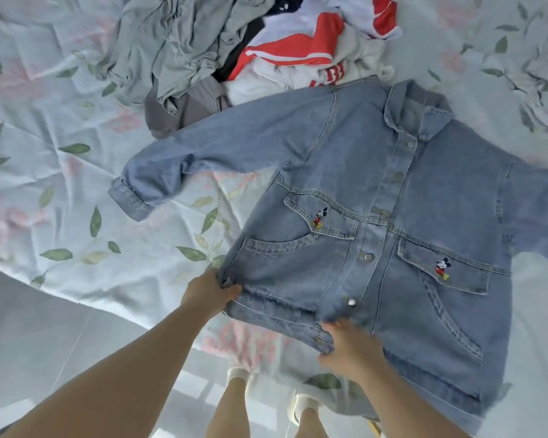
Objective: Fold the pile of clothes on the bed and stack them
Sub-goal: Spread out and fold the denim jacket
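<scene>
A light blue denim jacket [393, 197] lies front-up on the bed, buttoned, collar away from me, one sleeve stretched out to the left. It has two chest pocket flaps with small cartoon mouse patches. My left hand [211, 290] pinches the jacket's bottom left corner at the hem. My right hand [350, 346] grips the hem further right, near the lowest button, where the hem is turned up. Behind the jacket lies the unfolded pile of clothes [244, 49]: a grey-green garment, a red-and-white one, white pieces and a grey-brown one.
The bed carries a pale sheet [76, 197] printed with green leaves and pink flowers. Its near edge runs diagonally at lower left, with light floor [45, 336] beyond. My legs and white socks show below the jacket's hem.
</scene>
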